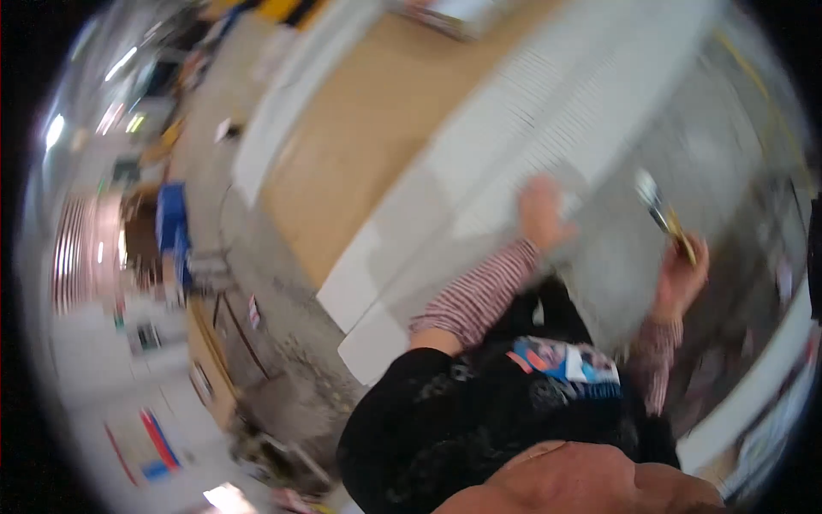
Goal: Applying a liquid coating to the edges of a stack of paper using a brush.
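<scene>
Pinched a brush (658, 210) in the right hand (682, 278), off the white panel (479, 120), and seemingly spread the left hand (543, 212) near its edge, with finished and unfinished areas indistinguishable.

Gry flr (287, 325): dirty nr the panel's lower end; sm. red/wht item (254, 313) on it, sm. wht/dk item (227, 130) farther up.
Tan surf. (360, 146): flat, wide; wht/gry boxy item (445, 19) on top end, cut off by frame.
Slotted wht panel (522, 111): along tan's R side.
Wht strip (287, 107): along L side.
</scene>
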The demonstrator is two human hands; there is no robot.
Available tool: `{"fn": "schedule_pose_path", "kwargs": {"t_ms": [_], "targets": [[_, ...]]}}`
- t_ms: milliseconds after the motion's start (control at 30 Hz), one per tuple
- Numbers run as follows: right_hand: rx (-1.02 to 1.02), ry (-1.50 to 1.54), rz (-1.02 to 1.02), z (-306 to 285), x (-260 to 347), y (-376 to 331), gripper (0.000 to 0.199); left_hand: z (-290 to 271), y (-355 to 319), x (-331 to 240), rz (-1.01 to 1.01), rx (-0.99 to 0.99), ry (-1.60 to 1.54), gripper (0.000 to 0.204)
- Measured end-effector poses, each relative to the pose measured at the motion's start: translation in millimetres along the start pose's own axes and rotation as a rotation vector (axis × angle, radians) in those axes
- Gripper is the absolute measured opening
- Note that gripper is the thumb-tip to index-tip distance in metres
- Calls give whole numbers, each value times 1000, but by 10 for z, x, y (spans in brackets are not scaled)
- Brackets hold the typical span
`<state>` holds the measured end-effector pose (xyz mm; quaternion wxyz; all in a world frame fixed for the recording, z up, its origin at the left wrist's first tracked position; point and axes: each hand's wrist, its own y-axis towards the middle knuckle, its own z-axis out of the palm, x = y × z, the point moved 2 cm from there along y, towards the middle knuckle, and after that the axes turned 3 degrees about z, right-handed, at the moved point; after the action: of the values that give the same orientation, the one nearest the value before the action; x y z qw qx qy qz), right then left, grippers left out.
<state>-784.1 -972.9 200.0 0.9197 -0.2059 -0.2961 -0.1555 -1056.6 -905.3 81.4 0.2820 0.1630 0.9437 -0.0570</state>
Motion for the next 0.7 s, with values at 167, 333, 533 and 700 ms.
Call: {"fn": "schedule_pose_path", "kwargs": {"t_ms": [167, 333, 533, 700], "targets": [[-92, -81, -118, -277, -47, -64, 27, -76, 238, -101, -34, 145, 349, 116], [-116, -257, -98, -643, -267, -73, 24, 12, 171, -156, -98, 179, 467, 118], [-93, -268, -72, -639, -493, 25, 18, 96, 97, -99, -185, 132, 677, 114], [-5, -466, -112, -724, -605, 192, 17, 23, 154, -134, -111, 159, 664, 104]]}}
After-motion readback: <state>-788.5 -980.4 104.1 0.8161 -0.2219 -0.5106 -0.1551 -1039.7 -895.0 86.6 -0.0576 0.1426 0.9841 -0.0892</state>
